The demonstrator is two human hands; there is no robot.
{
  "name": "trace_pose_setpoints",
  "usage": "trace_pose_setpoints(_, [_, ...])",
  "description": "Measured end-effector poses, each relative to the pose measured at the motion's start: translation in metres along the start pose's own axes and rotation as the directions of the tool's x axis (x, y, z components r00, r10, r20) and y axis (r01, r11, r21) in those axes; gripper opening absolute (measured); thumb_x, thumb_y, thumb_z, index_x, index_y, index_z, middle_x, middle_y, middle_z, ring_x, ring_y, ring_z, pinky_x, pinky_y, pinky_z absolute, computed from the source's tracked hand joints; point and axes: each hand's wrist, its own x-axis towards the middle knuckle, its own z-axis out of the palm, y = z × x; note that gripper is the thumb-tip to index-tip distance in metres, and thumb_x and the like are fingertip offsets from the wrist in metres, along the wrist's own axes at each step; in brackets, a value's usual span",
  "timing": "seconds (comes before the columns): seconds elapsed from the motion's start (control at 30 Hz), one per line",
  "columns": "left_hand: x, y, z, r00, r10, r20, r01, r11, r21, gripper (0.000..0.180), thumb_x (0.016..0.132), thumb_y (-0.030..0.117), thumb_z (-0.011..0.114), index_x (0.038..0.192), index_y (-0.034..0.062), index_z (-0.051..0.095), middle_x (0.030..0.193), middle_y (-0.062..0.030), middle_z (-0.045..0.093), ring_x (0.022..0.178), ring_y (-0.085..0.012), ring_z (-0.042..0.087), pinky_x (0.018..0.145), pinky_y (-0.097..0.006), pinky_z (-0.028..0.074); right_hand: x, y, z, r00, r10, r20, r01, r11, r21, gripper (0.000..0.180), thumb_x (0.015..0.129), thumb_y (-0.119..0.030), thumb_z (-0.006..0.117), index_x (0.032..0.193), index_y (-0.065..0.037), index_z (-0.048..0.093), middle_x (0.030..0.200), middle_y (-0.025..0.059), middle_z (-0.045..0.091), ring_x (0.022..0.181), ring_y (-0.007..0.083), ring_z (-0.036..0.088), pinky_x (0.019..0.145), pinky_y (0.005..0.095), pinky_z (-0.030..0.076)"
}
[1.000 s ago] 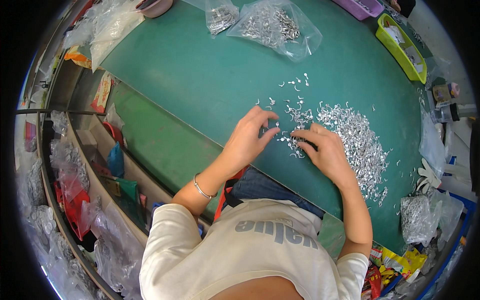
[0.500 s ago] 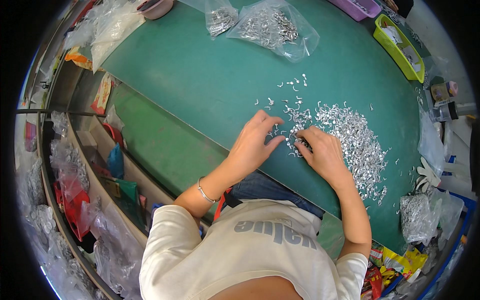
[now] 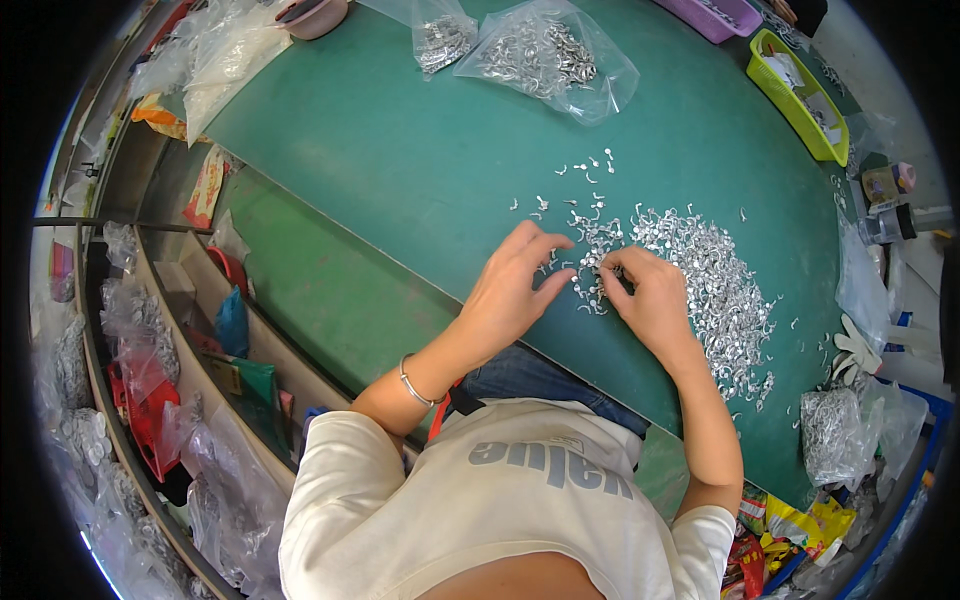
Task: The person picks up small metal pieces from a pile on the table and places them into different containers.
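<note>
My left hand (image 3: 510, 285) rests at the near side of the green table, thumb and forefinger apart around a few small silvery metal pieces (image 3: 552, 262). My right hand (image 3: 650, 300) is over a small cluster of the same pieces (image 3: 600, 238), thumb and fingertips drawn together in a pinch. What lies between those fingertips is too small to make out. Just beyond and right of this hand spreads a large heap of shiny metal pieces (image 3: 715, 280), each with a round head and a curved tail. Several loose ones (image 3: 590, 167) are scattered farther off.
Clear plastic bags of metal parts (image 3: 540, 55) lie at the far side of the green table (image 3: 400, 150). A lime basket (image 3: 800, 100) stands far right. To the right are a white glove (image 3: 855, 350) and another filled bag (image 3: 835, 435). Shelves with bagged goods (image 3: 200, 330) line the left.
My right hand has shifted slightly right, and its thumb has come closer to the forefinger. The left hand has moved only a little to the right.
</note>
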Motion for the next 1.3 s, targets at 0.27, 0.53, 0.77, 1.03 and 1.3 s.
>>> trace_pose_setpoints(0.27, [-0.001,-0.005,0.006,0.999,0.041,-0.006,-0.041,0.999,0.013,0.031,0.073,0.001,0.069,0.102,0.0044,0.059,0.077,-0.0074,0.045,0.069,-0.0184,0.048,0.062,-0.029,0.041,-0.001,-0.004,0.006,1.000,-0.029,-0.005,0.029,0.999,0.017,0.010,0.074,-0.010,0.067,0.082,-0.008,0.062,0.072,0.0057,0.059,0.053,0.0209,0.054,0.049,0.0324,0.042])
trace_pose_setpoints(0.53, [0.004,-0.013,0.000,0.910,-0.294,0.291,0.400,0.448,-0.799,0.028,0.090,0.009,0.053,0.116,-0.0024,0.052,0.084,-0.0009,0.050,0.076,-0.0092,0.047,0.067,-0.023,0.040,-0.004,0.009,-0.033,0.935,0.164,0.314,-0.272,-0.236,0.933,0.016,0.088,-0.019,0.052,0.094,-0.004,0.056,0.092,0.0080,0.056,0.073,0.0162,0.050,0.055,0.0265,0.040])
trace_pose_setpoints(0.77, [0.001,0.016,0.019,0.949,-0.261,0.179,0.231,0.185,-0.955,0.046,0.097,0.028,0.038,0.132,-0.0021,0.035,0.127,-0.0168,0.045,0.121,-0.0248,0.040,0.103,-0.037,0.029,-0.021,-0.009,-0.009,0.789,0.379,0.484,-0.268,-0.496,0.826,0.038,0.093,-0.033,0.046,0.106,0.003,0.053,0.099,0.0118,0.057,0.092,0.0233,0.055,0.083,0.0372,0.045])
trace_pose_setpoints(1.03, [0.003,0.030,0.036,0.989,0.138,-0.055,-0.117,0.493,-0.862,0.044,0.093,0.012,0.045,0.132,-0.0037,0.033,0.135,-0.0161,0.038,0.131,-0.0243,0.030,0.107,-0.038,0.023,-0.032,-0.006,0.001,0.809,0.324,0.491,-0.236,-0.586,0.775,0.032,0.091,-0.030,0.050,0.102,-0.001,0.055,0.093,0.0086,0.059,0.088,0.0221,0.056,0.079,0.0345,0.045])
trace_pose_setpoints(1.3, [0.008,-0.002,0.044,0.876,0.311,0.369,-0.430,0.850,0.305,0.036,0.079,-0.001,0.058,0.115,0.0062,0.055,0.131,-0.0133,0.045,0.124,-0.0355,0.039,0.103,-0.050,0.030,-0.055,0.016,-0.043,0.828,0.473,0.301,-0.088,-0.421,0.903,0.024,0.095,-0.026,0.044,0.092,-0.004,0.056,0.056,-0.0028,0.031,0.052,0.0095,0.029,0.047,0.0236,0.026])
